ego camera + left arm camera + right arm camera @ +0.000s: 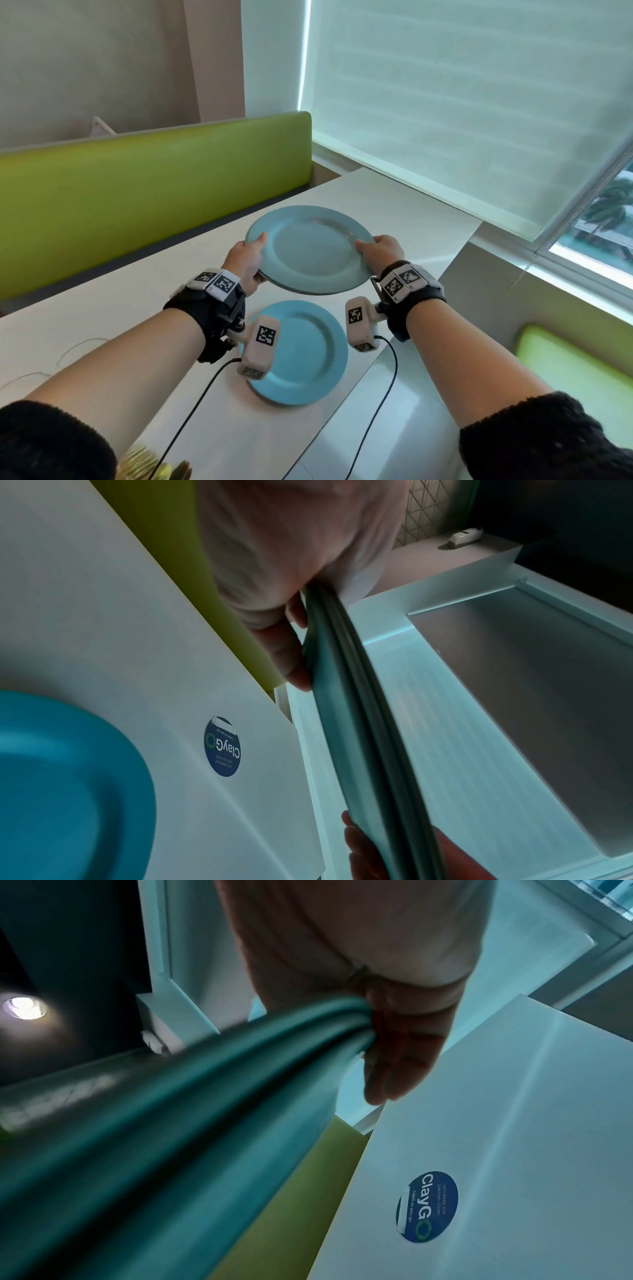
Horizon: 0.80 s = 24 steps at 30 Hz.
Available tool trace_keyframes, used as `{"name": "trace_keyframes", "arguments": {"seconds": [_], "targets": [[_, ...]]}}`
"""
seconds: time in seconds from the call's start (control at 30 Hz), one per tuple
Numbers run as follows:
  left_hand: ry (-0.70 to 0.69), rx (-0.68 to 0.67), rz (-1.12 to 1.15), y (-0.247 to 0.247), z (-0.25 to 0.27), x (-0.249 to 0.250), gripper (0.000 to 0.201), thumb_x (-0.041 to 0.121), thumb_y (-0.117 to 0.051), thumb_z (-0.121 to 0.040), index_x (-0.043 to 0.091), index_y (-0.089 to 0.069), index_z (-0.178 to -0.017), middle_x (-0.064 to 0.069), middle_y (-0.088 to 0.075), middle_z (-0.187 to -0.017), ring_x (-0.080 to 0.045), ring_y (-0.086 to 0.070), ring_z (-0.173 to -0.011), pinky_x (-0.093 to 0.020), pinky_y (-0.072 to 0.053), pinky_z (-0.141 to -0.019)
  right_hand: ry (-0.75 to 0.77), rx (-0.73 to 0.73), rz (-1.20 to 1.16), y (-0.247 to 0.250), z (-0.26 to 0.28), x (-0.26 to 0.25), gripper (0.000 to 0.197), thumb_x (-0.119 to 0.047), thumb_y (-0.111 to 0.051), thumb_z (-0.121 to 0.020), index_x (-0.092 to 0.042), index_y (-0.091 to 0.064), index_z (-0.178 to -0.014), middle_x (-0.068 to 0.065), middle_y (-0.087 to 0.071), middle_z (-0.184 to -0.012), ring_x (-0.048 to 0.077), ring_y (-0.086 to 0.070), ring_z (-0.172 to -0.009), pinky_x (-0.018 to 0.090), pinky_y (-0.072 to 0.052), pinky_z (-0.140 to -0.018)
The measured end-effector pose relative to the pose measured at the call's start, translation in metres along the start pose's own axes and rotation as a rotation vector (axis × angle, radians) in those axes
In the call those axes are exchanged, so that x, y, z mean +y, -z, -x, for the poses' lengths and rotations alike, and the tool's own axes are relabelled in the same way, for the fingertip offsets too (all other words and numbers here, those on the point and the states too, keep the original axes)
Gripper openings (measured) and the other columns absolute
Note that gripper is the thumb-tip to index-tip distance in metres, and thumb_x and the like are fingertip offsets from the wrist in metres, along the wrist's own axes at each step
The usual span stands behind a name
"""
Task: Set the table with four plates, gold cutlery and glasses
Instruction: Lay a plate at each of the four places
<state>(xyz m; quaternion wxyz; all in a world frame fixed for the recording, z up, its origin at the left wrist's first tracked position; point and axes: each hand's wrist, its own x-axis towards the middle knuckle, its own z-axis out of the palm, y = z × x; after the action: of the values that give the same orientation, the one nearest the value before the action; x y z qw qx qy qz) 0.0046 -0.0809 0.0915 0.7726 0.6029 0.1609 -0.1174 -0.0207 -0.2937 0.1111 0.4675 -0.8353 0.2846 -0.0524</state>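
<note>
I hold a stack of blue plates (310, 250) in the air above the white table (113, 308). My left hand (248, 258) grips its left rim and my right hand (378, 250) grips its right rim, thumbs on top. The wrist views show the stacked plate edges (346, 696) (192, 1096) running between the fingers (291, 656) (397, 1064), which lie underneath. One more blue plate (305, 353) lies flat on the table near me, below the held stack. Gold cutlery (147, 464) shows at the bottom edge.
A green bench back (137, 192) runs along the table's far left side, and a green seat (575, 370) sits at the right. A window with a lowered blind (462, 102) is ahead. A round blue sticker (222, 746) (428, 1206) is stuck on the tabletop.
</note>
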Motion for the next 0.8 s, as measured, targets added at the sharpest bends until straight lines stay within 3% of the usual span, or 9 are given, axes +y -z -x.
{"name": "trace_keyframes", "arguments": {"seconds": [0.1,0.2,0.23,0.3,0.4,0.47,0.6,0.7,0.8], "targets": [[0.012,0.013,0.009,-0.022,-0.018,-0.006,0.047,0.031,-0.058,-0.091,0.008,-0.044,-0.129,-0.011,-0.06,-0.118,-0.025,-0.062,-0.078,-0.032,-0.05,-0.056,-0.013,-0.019,-0.059,0.013,-0.027,0.005,0.026,-0.027,-0.066,-0.083,-0.002,-0.07,-0.091,0.015,-0.069,-0.096,0.031,-0.067,-0.094,0.041,-0.055,-0.088],[0.012,0.055,0.032,-0.041,-0.037,-0.012,0.047,0.034,-0.057,-0.092,0.009,-0.044,-0.13,-0.009,-0.058,-0.117,-0.027,-0.061,-0.086,-0.036,-0.052,-0.065,-0.064,-0.136,-0.099,0.024,-0.054,0.008,0.016,-0.024,-0.064,-0.086,-0.012,-0.06,-0.076,0.011,-0.062,-0.099,0.026,-0.061,-0.09,0.043,-0.052,-0.094],[0.018,0.07,0.043,-0.047,-0.044,-0.013,0.048,0.038,-0.054,-0.092,0.01,-0.045,-0.13,-0.008,-0.059,-0.119,-0.027,-0.062,-0.087,-0.036,-0.053,-0.067,-0.082,-0.167,-0.128,0.028,-0.061,0.008,0.014,-0.023,-0.064,-0.086,-0.009,-0.061,-0.085,0.012,-0.061,-0.104,0.026,-0.061,-0.093,0.044,-0.052,-0.095],[0.049,0.096,0.063,-0.057,-0.056,-0.017,0.051,0.049,-0.045,-0.094,0.012,-0.05,-0.128,-0.007,-0.062,-0.118,-0.028,-0.063,-0.089,-0.04,-0.054,-0.074,-0.136,-0.192,-0.258,0.034,-0.073,0.011,0.033,-0.015,-0.063,-0.088,0.002,-0.054,-0.114,0.016,-0.061,-0.111,0.029,-0.062,-0.092,0.047,-0.055,-0.085],[0.084,0.143,0.129,-0.071,-0.069,-0.023,0.045,0.052,-0.037,-0.096,0.018,-0.054,-0.12,-0.005,-0.062,-0.103,-0.022,-0.061,-0.073,-0.036,-0.052,-0.069,-0.174,-0.242,-0.363,0.039,-0.09,0.017,0.032,-0.011,-0.059,-0.091,0.003,-0.05,-0.119,0.015,-0.061,-0.099,0.028,-0.061,-0.081,0.041,-0.055,-0.07],[0.102,0.157,0.138,-0.078,-0.071,-0.027,0.039,0.051,-0.037,-0.096,0.021,-0.054,-0.115,-0.004,-0.063,-0.101,-0.022,-0.061,-0.074,-0.036,-0.052,-0.071,-0.18,-0.278,-0.362,0.04,-0.099,0.019,0.023,-0.013,-0.055,-0.094,-0.002,-0.051,-0.113,0.015,-0.06,-0.1,0.029,-0.06,-0.087,0.044,-0.054,-0.075],[0.128,0.205,0.124,-0.085,-0.085,-0.037,0.046,0.047,-0.035,-0.097,0.018,-0.05,-0.13,-0.005,-0.059,-0.125,-0.028,-0.061,-0.105,-0.046,-0.05,-0.091,-0.145,-0.261,-0.253,0.042,-0.118,0.025,0.025,-0.018,-0.051,-0.095,-0.002,-0.054,-0.114,0.016,-0.059,-0.104,0.034,-0.06,-0.102,0.049,-0.049,-0.096],[0.086,0.29,0.007,-0.086,-0.096,-0.04,0.047,0.039,-0.029,-0.101,0.011,-0.045,-0.135,-0.011,-0.053,-0.134,-0.03,-0.056,-0.11,-0.04,-0.048,-0.089,-0.127,-0.221,-0.151,0.047,-0.146,0.042,0.035,-0.024,-0.049,-0.094,-0.001,-0.057,-0.12,0.023,-0.057,-0.127,0.038,-0.054,-0.12,0.048,-0.045,-0.102],[0.019,0.394,-0.156,-0.081,-0.104,-0.037,0.049,0.033,-0.025,-0.102,0.005,-0.04,-0.139,-0.013,-0.046,-0.142,-0.032,-0.049,-0.126,-0.036,-0.044,-0.088,-0.185,-0.114,-0.163,0.059,-0.164,0.06,0.044,-0.024,-0.042,-0.099,0.005,-0.049,-0.13,0.023,-0.052,-0.134,0.036,-0.051,-0.124,0.044,-0.043,-0.104]]}}
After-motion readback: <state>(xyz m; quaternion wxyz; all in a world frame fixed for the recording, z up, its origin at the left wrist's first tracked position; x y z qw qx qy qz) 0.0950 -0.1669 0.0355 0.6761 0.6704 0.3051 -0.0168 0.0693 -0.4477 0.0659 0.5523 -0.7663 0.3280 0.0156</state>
